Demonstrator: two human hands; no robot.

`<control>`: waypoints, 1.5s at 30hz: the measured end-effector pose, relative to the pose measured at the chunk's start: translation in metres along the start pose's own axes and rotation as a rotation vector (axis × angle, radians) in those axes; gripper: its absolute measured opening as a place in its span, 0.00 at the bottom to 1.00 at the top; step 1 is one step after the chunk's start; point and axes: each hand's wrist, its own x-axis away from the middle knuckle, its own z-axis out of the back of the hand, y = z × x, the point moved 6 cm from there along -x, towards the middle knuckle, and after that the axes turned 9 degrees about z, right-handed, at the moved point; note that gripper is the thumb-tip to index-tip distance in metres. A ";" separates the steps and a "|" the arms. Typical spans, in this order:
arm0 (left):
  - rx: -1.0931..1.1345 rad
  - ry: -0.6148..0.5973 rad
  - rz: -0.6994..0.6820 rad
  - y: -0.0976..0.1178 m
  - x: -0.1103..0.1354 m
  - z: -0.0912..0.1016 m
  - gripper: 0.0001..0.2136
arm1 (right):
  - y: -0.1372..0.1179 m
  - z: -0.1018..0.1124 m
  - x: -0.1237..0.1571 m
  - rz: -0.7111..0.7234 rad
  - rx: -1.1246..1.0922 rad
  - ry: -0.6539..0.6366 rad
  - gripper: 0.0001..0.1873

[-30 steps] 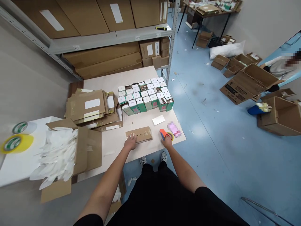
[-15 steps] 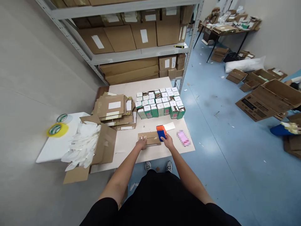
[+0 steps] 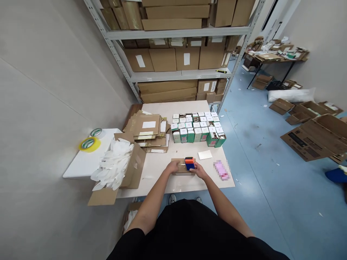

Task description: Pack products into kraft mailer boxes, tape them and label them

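Right hand (image 3: 199, 170) is gripping tape dispenser (image 3: 189, 164) over carton (image 3: 182, 171), left hand (image 3: 172, 167) is bracing carton's left end, finger closure unclear; slack bracing would be risking a skid.

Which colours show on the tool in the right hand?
The handheld tool is mainly orange and dark blue; best seen in the head view.

Matt brown cardboard forms the small box (image 3: 182, 170), a glossy strip of clear tape across its top, while the tape dispenser (image 3: 189, 165) looks like smooth, hard plastic. The pale surface (image 3: 159, 164) is smooth with a faint sheen, and the white strips (image 3: 115, 162) look like thin, crumpled paper. Behind stands a rack (image 3: 179, 34) of smooth grey metal; the floor (image 3: 244, 159) is smooth and glossy.
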 end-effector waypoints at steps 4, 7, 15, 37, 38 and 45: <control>0.175 0.101 -0.134 0.030 -0.006 0.037 0.23 | 0.004 0.000 -0.003 -0.007 -0.062 -0.019 0.31; 0.357 0.013 -0.315 0.062 -0.006 0.054 0.21 | 0.004 0.000 -0.004 -0.018 -0.065 -0.050 0.32; 0.319 -0.121 -0.375 0.086 -0.014 0.061 0.11 | -0.017 -0.005 -0.001 -0.034 0.059 -0.115 0.32; 0.755 0.348 -0.029 -0.019 0.010 0.071 0.05 | -0.064 -0.001 -0.010 0.012 0.475 -0.016 0.30; 0.774 0.361 -0.020 -0.027 0.011 0.073 0.05 | -0.065 0.002 -0.009 0.001 0.501 -0.032 0.30; 0.992 0.354 0.091 -0.072 0.010 0.049 0.05 | -0.066 0.002 -0.020 -0.026 0.750 -0.159 0.27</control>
